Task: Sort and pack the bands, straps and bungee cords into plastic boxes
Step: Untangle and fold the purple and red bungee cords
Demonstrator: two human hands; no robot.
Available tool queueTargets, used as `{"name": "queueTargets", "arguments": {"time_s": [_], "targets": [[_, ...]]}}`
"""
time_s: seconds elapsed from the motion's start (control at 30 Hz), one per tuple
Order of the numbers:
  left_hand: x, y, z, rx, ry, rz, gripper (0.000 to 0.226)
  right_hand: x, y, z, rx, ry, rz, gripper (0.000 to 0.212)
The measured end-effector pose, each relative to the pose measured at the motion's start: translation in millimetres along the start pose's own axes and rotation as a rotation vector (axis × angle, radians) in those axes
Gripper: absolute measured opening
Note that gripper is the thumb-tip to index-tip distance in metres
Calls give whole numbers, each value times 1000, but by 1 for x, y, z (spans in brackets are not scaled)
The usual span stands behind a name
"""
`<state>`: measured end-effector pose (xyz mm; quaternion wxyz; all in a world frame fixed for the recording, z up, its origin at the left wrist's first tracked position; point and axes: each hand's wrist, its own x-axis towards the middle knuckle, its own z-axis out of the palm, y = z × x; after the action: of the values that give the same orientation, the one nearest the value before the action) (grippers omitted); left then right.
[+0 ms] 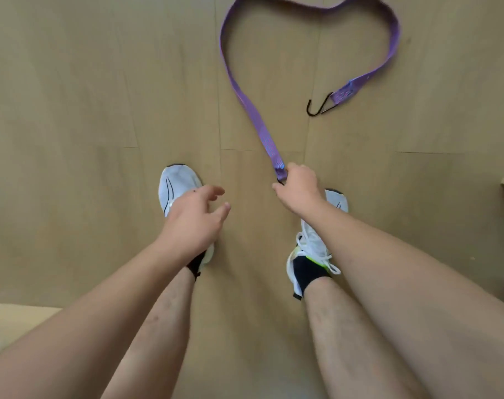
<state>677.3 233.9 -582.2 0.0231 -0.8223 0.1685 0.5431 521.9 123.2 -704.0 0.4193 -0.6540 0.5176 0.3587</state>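
The right hand (pixel 298 187) grips the near end of a purple strap (pixel 236 84), which lies looped on the wooden floor (pixel 72 96), its far black hook (pixel 318 106) resting free. The left hand (pixel 193 217) hovers with relaxed, empty fingers. Gathering is best done fold over fold, hook kept clear of snags. White shoes (pixel 178 182) stand on pale boards; no box shows.

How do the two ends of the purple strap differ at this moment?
The near end of the purple strap is gripped by the right hand; the far end lies free on the floor. The far end shows its black hook; the near end's fitting is hidden in the fingers. Both ends have stitched folds.
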Motion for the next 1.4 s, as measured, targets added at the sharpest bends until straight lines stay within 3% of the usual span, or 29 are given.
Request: {"name": "queueTargets", "arguments": {"time_s": [0.13,0.23,0.37,0.43,0.5,0.57,0.67,0.7,0.77,0.83,0.93,1.07,1.2,1.3,1.4], "targets": [[36,-29,7,53,-3,83,35,52,-1,40,-57,197,116,46],[50,-44,7,130,-8,141,38,52,-7,53,-52,234,94,30],[45,-38,1,214,-28,354,69,4,-26,41,158,-77,-176,10],[43,-33,-1,341,-67,555,77,-26,-34,25,371,-245,-273,24],[42,-24,-2,431,-51,683,47,-45,-33,7,520,-362,-305,35],[39,-16,-1,455,7,685,19,-47,-28,-14,619,-362,-299,36],[37,-10,1,375,35,596,30,-11,-15,-45,774,-97,-165,27],[38,-9,2,322,26,567,34,9,-8,-54,653,46,-116,32],[41,-9,3,206,32,559,39,46,6,-73,177,268,-85,49],[42,-12,5,143,100,583,39,75,18,-84,-156,345,-130,59],[45,-21,7,117,116,585,34,104,32,-91,-316,357,-107,63],[39,-27,9,64,45,504,37,105,39,-77,-338,372,-67,28],[14,-15,3,-95,3,328,17,51,27,-52,-55,272,-114,18],[-13,2,-8,-256,18,206,16,-28,-1,-51,385,239,-156,20],[-52,30,-27,-369,51,223,25,-116,-27,-76,890,146,-135,11]]}}
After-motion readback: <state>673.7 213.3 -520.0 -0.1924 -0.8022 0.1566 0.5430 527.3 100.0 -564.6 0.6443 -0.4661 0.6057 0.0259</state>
